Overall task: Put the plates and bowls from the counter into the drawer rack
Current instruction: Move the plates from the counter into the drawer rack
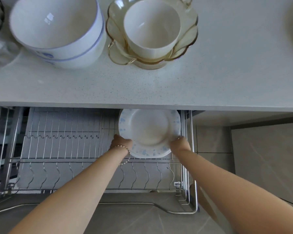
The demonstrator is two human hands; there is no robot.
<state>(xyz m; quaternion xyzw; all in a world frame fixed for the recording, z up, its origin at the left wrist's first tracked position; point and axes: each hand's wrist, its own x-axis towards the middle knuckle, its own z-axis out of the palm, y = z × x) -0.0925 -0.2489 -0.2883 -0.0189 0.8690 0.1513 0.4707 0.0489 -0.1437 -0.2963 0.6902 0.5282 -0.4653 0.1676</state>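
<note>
Both hands, left hand and right hand, grip the blue-speckled plate at opposite edges, flat above the drawer rack, right end.

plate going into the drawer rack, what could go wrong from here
1. The plate is held only by its near rim, left hand and right hand; it could tip or slip onto the wire rack.
2. Its far edge sits close under the counter lip and could knock it.
</note>
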